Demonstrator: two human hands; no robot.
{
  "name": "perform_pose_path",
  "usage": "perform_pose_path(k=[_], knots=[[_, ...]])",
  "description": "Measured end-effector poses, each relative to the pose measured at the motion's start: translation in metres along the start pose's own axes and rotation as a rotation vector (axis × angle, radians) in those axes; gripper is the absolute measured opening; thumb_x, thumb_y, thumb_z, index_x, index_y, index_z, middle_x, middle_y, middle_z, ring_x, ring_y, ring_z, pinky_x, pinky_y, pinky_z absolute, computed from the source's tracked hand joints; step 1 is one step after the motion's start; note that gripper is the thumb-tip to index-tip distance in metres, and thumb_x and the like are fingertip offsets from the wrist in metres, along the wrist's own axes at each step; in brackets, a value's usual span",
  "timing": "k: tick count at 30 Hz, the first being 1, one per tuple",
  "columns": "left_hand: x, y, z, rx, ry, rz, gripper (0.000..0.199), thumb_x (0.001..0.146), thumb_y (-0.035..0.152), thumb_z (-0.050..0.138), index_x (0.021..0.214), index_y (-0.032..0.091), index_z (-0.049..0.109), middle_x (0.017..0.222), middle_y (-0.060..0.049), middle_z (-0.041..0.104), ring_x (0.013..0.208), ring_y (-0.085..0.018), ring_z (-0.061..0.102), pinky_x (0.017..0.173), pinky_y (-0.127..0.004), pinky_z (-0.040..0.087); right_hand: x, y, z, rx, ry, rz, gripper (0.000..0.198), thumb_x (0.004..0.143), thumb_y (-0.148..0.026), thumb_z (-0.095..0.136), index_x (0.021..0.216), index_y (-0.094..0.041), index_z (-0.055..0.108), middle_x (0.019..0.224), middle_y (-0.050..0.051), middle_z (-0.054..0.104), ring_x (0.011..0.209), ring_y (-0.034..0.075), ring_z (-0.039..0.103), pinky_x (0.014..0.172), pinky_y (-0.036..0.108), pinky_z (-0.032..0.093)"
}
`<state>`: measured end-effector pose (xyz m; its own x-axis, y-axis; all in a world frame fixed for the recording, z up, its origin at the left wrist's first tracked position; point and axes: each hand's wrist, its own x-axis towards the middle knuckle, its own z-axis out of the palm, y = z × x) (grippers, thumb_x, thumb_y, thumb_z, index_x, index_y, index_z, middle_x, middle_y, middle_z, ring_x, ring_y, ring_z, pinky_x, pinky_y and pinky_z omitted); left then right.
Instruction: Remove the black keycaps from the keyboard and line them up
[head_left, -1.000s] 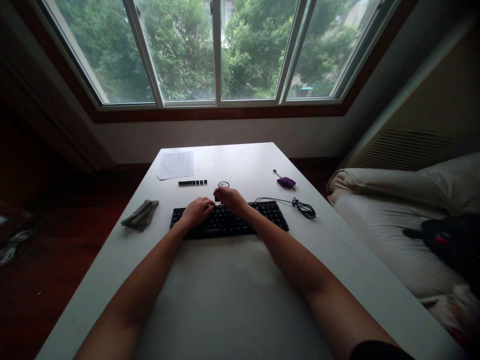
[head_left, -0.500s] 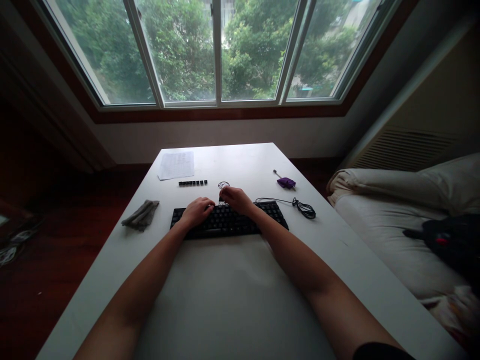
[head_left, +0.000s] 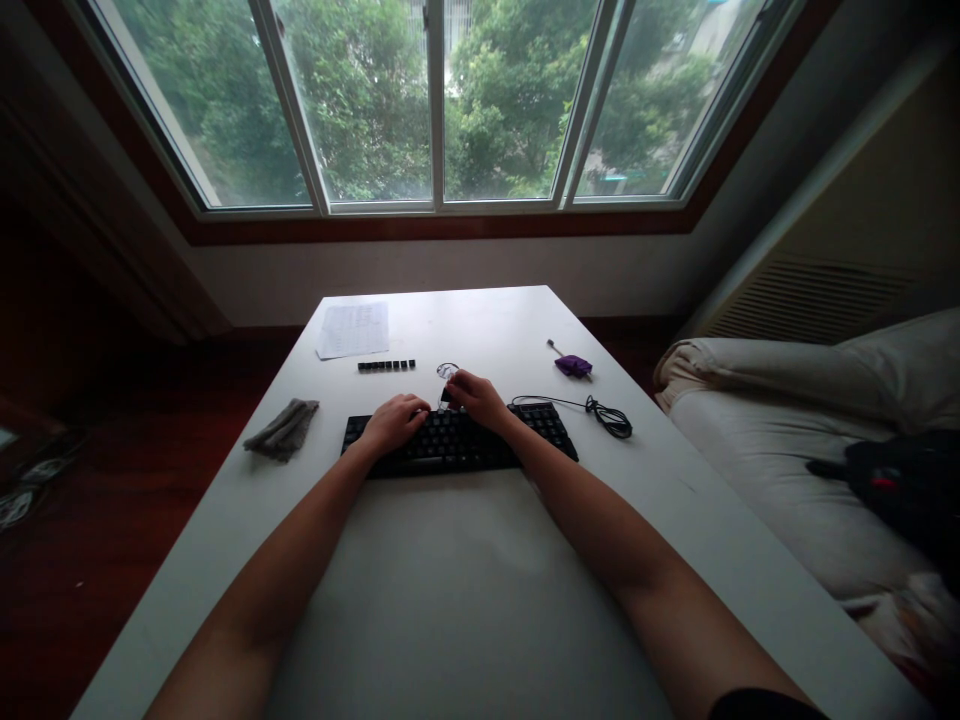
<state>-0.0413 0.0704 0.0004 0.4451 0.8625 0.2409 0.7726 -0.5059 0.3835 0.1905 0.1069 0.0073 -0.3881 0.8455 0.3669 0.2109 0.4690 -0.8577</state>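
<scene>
The black computer keyboard (head_left: 450, 452) lies on the white table (head_left: 465, 570), its long axis running from the left edge toward the right edge, nearly parallel with the far edge. The right hand (head_left: 477, 397) is above the keyboard's back side, near its middle, and its fingertips are pinched narrow around a small black piece (head_left: 445, 396), which is at the left of these fingers. Just beyond the fingertips is a thin wire loop (head_left: 444, 369); I cannot tell whether it is held or lies on the table. The left hand (head_left: 397, 420) rests on the left half of the keyboard, with fingers bent and close together; whether they grip something under them, I cannot tell. The row of black keycaps (head_left: 386, 366) stands toward the far edge, also lying sideways, and the left hand is nearer to it than the right. The coiled cable (head_left: 611, 418) is toward the right edge, and the grey cloth (head_left: 282, 430) is beside the left edge. On the paper sheet (head_left: 354, 330), near the far left corner, the print is too faint to read; no brand or key letter is readable.
</scene>
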Motion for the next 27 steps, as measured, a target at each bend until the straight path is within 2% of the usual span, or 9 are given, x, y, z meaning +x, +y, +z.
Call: perform_pose_path(k=[15, 19, 22, 27], knots=[[0.0, 0.003, -0.003, -0.013, -0.018, -0.01, 0.029, 0.095, 0.037, 0.047, 0.109, 0.026, 0.07, 0.11, -0.005, 0.069, 0.104, -0.023, 0.061, 0.093, -0.037, 0.048, -0.002, -0.003, 0.005, 0.011, 0.087, 0.066, 0.03, 0.09, -0.051, 0.055, 0.088, -0.021, 0.058, 0.065, 0.0, 0.067, 0.061, 0.016, 0.069, 0.061, 0.025, 0.053], [-0.001, 0.005, -0.004, -0.012, -0.014, -0.003, 0.029, 0.095, 0.037, 0.047, 0.108, 0.026, 0.07, 0.111, -0.006, 0.069, 0.103, -0.023, 0.061, 0.091, -0.037, 0.049, 0.001, 0.001, -0.002, 0.135, 0.236, 0.127, 0.033, 0.09, -0.055, 0.052, 0.087, -0.021, 0.052, 0.069, 0.0, 0.067, 0.057, 0.016, 0.068, 0.055, 0.025, 0.054], [-0.001, 0.005, -0.003, -0.016, -0.014, 0.002, 0.028, 0.095, 0.036, 0.047, 0.107, 0.026, 0.07, 0.11, -0.006, 0.07, 0.102, -0.024, 0.062, 0.09, -0.038, 0.049, 0.004, 0.001, -0.009, 0.141, 0.307, 0.131, 0.035, 0.088, -0.056, 0.055, 0.086, -0.021, 0.051, 0.075, 0.002, 0.068, 0.059, 0.016, 0.068, 0.054, 0.025, 0.055], [-0.002, 0.005, -0.003, -0.044, 0.048, -0.021, 0.026, 0.093, 0.035, 0.051, 0.109, 0.026, 0.07, 0.108, -0.005, 0.07, 0.101, -0.023, 0.063, 0.091, -0.038, 0.05, 0.001, -0.004, -0.005, 0.133, 0.265, 0.12, 0.036, 0.087, -0.057, 0.057, 0.086, -0.021, 0.054, 0.072, 0.002, 0.066, 0.061, 0.017, 0.069, 0.055, 0.026, 0.056]])
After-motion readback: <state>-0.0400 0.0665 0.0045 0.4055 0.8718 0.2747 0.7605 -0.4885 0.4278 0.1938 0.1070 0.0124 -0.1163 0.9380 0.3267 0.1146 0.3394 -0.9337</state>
